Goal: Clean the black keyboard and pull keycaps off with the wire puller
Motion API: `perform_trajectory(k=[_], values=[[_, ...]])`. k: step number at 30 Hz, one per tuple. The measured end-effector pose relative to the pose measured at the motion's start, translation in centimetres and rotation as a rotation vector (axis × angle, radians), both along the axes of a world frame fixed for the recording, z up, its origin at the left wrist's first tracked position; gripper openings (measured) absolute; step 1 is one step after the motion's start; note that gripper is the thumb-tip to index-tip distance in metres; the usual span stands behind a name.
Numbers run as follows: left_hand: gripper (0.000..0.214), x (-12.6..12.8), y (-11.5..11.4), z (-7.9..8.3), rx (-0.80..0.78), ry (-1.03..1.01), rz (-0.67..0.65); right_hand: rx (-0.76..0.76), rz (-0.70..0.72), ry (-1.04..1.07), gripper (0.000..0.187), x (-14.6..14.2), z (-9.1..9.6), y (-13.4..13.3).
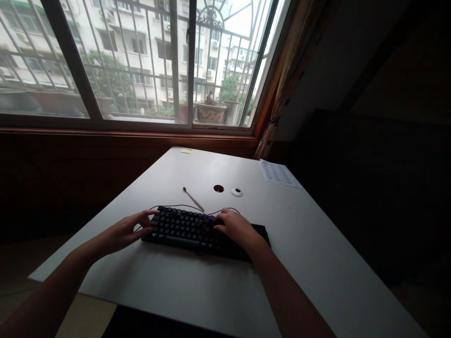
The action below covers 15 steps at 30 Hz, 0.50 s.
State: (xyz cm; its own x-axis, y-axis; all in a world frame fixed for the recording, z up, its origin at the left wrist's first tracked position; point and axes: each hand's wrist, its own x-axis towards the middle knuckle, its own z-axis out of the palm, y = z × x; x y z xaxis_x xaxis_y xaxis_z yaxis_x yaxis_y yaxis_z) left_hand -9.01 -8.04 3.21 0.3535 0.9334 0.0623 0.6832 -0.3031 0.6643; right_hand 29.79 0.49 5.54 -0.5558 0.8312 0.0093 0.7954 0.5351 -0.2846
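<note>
Right hand (232, 226) looks closed round a dark purple item (207, 218) on the keyboard (181, 228) across the bench (169, 281), so the left hand (127, 230), fingers parted at its left end, should brace it.

Barred window (151, 61), printed sheet (279, 173), yellow note (186, 151)

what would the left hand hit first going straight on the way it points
Probably the keyboard: its left end lies at the left hand, though whether they touch is unclear.
</note>
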Motion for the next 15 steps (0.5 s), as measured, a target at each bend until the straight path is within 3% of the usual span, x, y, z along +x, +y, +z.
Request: perform_trajectory(k=[4, 8, 12, 15], values=[[0.055, 0.0, -0.1, -0.2, 0.014, 0.073, 0.046, 0.003, -0.003, 0.044, 0.012, 0.3, 0.0, 0.0], [0.057, 1.1, -0.2, 0.0, 0.050, 0.137, 0.027, 0.052, -0.115, 0.016, 0.008, 1.5, 0.5, -0.4], [0.047, 3.0, 0.7, 1.2, 0.163, 0.234, 0.046, 0.197, -0.219, -0.067, 0.008, 2.7, 0.6, -0.7], [0.038, 4.8, 1.8, 2.5, 0.169, 0.299, 0.072, 0.212, -0.277, 0.003, 0.010, 3.1, 0.3, -0.6]])
